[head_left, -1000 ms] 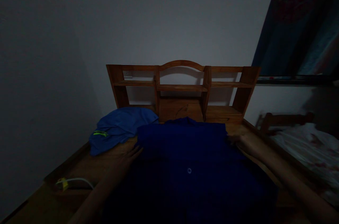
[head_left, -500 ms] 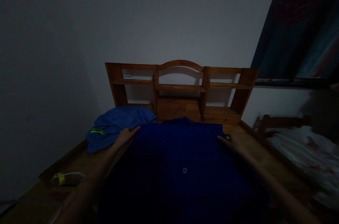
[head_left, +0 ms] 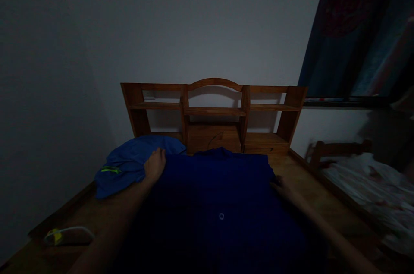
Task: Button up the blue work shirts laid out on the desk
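Observation:
A dark blue garment point(head_left: 223, 187) lies spread out in front of me, with a small pale ring-shaped mark on it. At its far left edge, my left hand point(head_left: 155, 165) is closed, fingers curled on the cloth. My right hand point(head_left: 282, 187) grips the right edge with bent fingers, partly lost in shadow. The near part of the garment is too dark to make out. Just beyond my left hand lies a lighter blue cloth item point(head_left: 129, 159) with a bright green strip, bunched up.
A wooden shelf unit point(head_left: 213, 111) stands against the wall behind the garment. A white cable with a yellow piece point(head_left: 57, 236) is at the lower left. On the right are whitish bedding point(head_left: 371, 179) and a dark curtained window point(head_left: 349, 49).
My left hand's fingers have gone from stretched out to curled at the garment's edge. My right hand has slid slightly nearer along its side. The view has shifted a little to the right.

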{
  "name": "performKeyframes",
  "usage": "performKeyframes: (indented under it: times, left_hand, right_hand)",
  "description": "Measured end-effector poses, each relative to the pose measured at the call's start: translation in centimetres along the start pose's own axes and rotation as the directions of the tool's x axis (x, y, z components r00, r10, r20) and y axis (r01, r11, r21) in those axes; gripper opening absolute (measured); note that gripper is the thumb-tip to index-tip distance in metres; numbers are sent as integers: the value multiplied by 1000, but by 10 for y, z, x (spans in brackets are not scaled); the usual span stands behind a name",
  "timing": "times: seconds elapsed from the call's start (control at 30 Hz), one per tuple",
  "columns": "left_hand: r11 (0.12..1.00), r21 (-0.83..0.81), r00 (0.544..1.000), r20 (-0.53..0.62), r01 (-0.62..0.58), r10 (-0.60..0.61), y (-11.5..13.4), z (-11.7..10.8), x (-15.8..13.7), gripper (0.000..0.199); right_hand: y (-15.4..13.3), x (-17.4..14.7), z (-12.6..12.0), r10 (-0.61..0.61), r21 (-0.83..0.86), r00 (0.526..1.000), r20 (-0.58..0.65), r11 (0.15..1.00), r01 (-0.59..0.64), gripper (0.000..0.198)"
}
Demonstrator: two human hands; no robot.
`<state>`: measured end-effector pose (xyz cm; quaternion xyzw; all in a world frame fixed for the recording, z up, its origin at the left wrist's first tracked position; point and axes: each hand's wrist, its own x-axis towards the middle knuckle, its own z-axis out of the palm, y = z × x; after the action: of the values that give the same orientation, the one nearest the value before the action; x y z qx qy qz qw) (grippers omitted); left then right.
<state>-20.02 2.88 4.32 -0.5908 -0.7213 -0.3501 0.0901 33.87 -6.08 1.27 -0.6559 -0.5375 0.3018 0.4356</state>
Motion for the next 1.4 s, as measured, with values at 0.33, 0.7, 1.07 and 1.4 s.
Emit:
performKeyframes:
  times: [0.33, 0.7, 1.07, 1.4]
  left_hand:
    - [848, 188, 854, 285, -495, 435, 10, 45, -66, 41]
    - [958, -67, 950, 120, -280, 287, 81, 83, 23, 37]
    - [798, -234, 759, 249, -556, 602, 95, 140, 7, 22]
    - [929, -63, 888, 278, -364, 367, 94, 144, 2, 54]
  right_hand:
    - [-19, -7, 2, -151, -544, 978, 145, 813, 206, 16]
    - [-95, 82, 80, -451, -603, 892, -32, 720, 343, 31]
    - [-27, 136, 182, -511, -460, 859, 17, 759, 461, 23]
    - [-34, 135, 180, -510, -393, 854, -99, 809, 437, 13]
